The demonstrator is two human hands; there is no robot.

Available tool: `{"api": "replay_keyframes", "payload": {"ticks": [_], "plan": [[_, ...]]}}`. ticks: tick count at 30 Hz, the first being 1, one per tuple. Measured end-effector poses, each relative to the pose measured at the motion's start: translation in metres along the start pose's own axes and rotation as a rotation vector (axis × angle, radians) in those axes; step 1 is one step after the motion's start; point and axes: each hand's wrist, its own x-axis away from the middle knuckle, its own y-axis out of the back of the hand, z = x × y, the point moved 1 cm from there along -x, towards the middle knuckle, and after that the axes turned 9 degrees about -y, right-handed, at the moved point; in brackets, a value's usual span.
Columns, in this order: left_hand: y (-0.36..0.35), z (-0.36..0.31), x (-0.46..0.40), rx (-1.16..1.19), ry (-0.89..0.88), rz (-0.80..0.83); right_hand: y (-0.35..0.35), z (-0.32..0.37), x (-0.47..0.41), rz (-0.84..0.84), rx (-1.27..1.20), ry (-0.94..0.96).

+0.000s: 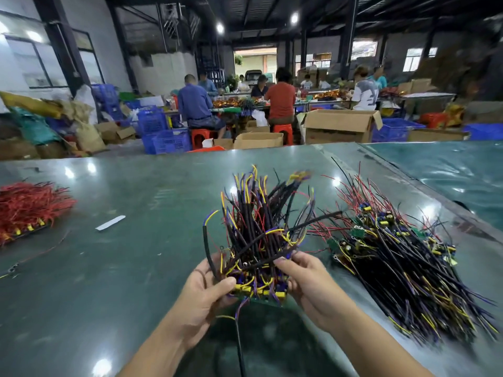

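A bundle of small circuit boards with black, yellow, blue and red wires (258, 229) stands upright above the green table (136, 268), wires fanning upward. My left hand (206, 292) grips its lower left side, thumb across the yellow parts at the base. My right hand (304, 278) holds the lower right side, its fingertips pinching black wires near the bundle's middle. One black wire hangs down from the base toward me.
A large pile of the same wired boards (402, 257) lies to the right. A heap of red wires (30, 208) sits at the far left, a white strip (110, 223) beside it. Beyond the table are cardboard boxes (337, 126), blue crates (166, 140) and seated people.
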Motion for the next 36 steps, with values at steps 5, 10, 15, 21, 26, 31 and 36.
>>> {"api": "replay_keyframes", "payload": {"ticks": [5, 10, 15, 21, 26, 31, 36], "plan": [[0.019, -0.011, 0.005, 0.183, 0.157, 0.399, 0.004, 0.002, 0.007, 0.088, -0.041, -0.033], [0.024, -0.013, -0.002, 0.355, 0.23, 0.331, -0.001, -0.004, 0.008, 0.145, -0.038, -0.083], [0.02, 0.003, -0.002, 0.28, 0.238, 0.057, -0.008, -0.006, 0.006, 0.157, 0.055, -0.059], [0.003, 0.005, -0.005, 0.202, -0.015, -0.063, 0.001, -0.006, -0.001, 0.018, 0.112, -0.08], [0.003, 0.01, -0.003, 0.118, -0.038, -0.027, 0.005, -0.01, -0.004, -0.019, 0.105, -0.114], [0.01, -0.001, 0.005, 0.267, 0.004, 0.229, 0.011, -0.004, -0.001, 0.046, 0.057, -0.062], [0.02, -0.014, 0.005, 0.235, 0.065, 0.47, 0.022, 0.006, 0.001, 0.083, 0.048, -0.082]]}}
